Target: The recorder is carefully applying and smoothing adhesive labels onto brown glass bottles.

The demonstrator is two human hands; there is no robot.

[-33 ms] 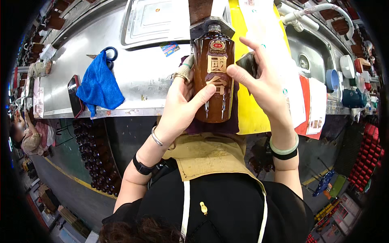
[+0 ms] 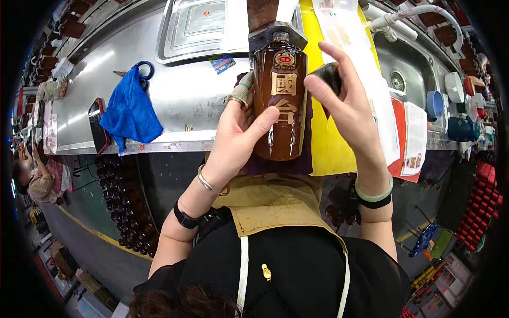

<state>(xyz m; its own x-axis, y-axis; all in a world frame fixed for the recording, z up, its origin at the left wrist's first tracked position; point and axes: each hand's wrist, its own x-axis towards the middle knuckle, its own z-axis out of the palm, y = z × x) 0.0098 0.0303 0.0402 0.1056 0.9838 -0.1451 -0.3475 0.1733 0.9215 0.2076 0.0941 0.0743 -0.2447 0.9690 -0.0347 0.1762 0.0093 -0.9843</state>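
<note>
A brown glass bottle (image 2: pixel 280 140) with gold characters and a red emblem lies in front of me, its clear-capped neck pointing away. My left hand (image 2: pixel 237 132) holds its left side, thumb on the front and the other fingers partly hidden; one finger wears a cloth cover. My right hand (image 2: pixel 350 108) is just right of the bottle, apart from it. Between its thumb and fingers is a small dark flat piece (image 2: pixel 332 77), whose kind I cannot make out. Dark cloth (image 2: pixel 275 167) shows beneath the bottle, and a metal block (image 2: pixel 260 38) stands at its neck.
Right of the bottle a yellow sheet (image 2: pixel 330 156) carries white label sheets (image 2: pixel 347 40); a sink (image 2: pixel 411 53) lies beyond. On the left are a blue cloth (image 2: pixel 131 114), scissors (image 2: pixel 147 69), a phone (image 2: pixel 97 124) and a metal tray (image 2: pixel 165 45).
My right hand has shifted slightly right, away from the bottle, with the dark piece still in it. The left hand and the bottle have barely moved.
</note>
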